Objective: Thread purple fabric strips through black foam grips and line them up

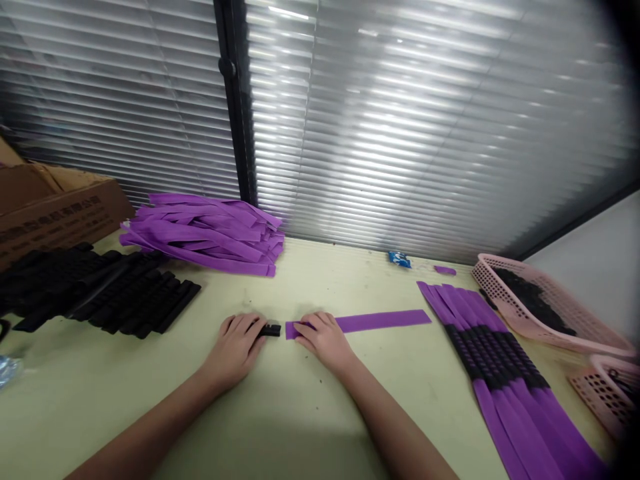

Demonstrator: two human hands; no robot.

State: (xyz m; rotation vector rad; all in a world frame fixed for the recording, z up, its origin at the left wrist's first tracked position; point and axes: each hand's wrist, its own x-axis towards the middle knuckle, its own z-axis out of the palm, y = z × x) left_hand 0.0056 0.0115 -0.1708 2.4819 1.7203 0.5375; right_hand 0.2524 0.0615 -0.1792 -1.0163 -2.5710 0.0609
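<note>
Under the closed fingers of my left hand is a short black sleeve-like piece, its end poking out to the right. My right hand pinches a flat purple strap close to its left end. The rest of that strap stretches away to the right along the table. A narrow gap separates the strap's end from the black piece. Most of the black piece is hidden by my left hand.
A heap of purple straps lies at the back left, near black pieces and a cardboard box. On the right are purple straps with black middles, a pink basket and a smaller pink basket. A blue wrapper sits behind.
</note>
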